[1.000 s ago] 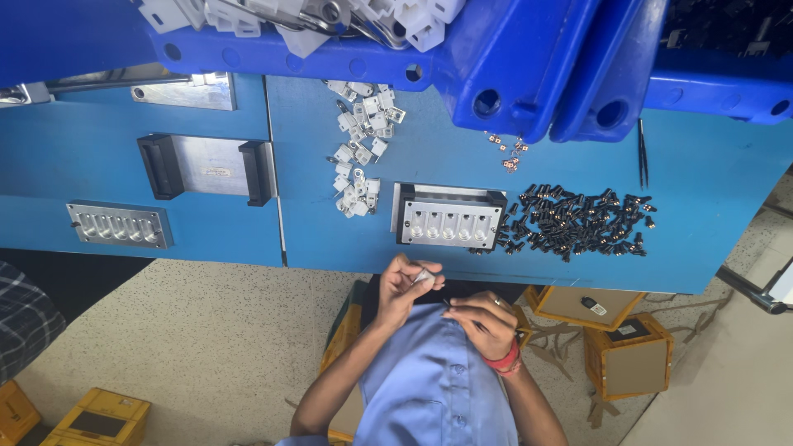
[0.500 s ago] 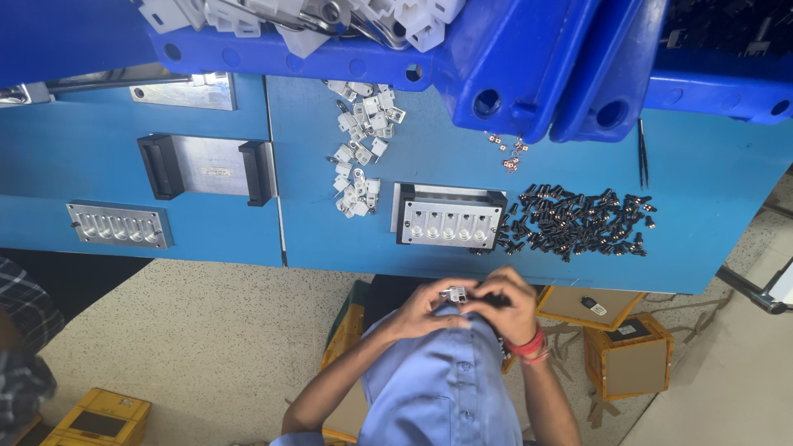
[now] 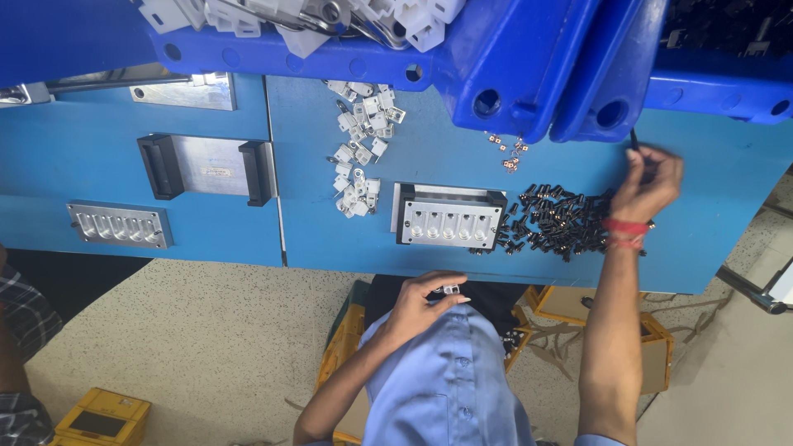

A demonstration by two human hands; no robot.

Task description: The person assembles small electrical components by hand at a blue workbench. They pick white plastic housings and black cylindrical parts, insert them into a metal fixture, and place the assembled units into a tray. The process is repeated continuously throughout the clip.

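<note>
Since the earlier frame the right hand has left the chest and reached to the right of the frame, fingers closed round a thin dark tool standing roughly upright beside the black screw pile; the left hand stays low at centre, just below the bench edge, fingers pinching a small white connector, long axis running left-right; open floor lies at lower left.
</note>
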